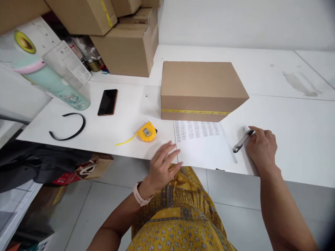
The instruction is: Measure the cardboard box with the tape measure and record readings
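My right hand [262,146] rests on the white table to the right of the paper, its fingers closed round one end of a pen [242,142]. The pen is clear and black, and its other end points down and left. My left hand [163,162] is at the table's front edge with fingers stretched out and nothing in it. Beside those fingers lies a sheet of paper [201,150] with columns of small writing at its top. A closed cardboard box [199,82] with a yellow strip along its front side covers the paper's upper edge.
A yellow tape measure [147,132] lies left of the paper, its tape end sticking out. Farther left are a phone [108,102], a black headband [83,123] and a green bottle [57,85]. Cardboard boxes [125,48] are stacked at the back left.
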The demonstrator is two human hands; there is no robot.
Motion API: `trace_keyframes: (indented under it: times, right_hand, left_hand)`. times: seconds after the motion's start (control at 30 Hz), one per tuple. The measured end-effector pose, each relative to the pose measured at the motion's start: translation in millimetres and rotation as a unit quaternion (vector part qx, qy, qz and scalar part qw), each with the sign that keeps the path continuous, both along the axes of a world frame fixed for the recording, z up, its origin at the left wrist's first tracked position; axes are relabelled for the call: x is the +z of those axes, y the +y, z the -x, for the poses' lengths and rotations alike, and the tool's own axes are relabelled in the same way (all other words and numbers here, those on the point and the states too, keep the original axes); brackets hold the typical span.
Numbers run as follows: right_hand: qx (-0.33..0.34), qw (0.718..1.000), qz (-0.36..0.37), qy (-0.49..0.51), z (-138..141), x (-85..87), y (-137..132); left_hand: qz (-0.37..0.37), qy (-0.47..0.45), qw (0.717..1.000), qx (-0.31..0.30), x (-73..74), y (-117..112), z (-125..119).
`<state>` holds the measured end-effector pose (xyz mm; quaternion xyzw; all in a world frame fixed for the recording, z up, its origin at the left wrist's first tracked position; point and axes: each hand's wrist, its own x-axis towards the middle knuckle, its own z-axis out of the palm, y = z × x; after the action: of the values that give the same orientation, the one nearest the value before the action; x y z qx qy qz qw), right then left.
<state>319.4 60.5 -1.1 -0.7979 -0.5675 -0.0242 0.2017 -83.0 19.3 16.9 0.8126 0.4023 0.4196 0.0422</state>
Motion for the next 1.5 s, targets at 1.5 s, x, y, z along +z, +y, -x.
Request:
trace_keyframes:
  times: [1.5]
  right_hand:
    - [0.168, 0.786, -0.056, 0.592, 66.7, 178.6, 166.0]
  left_hand:
    - [0.483, -0.323, 0.806, -0.111, 195.0, 240.8, 48.5]
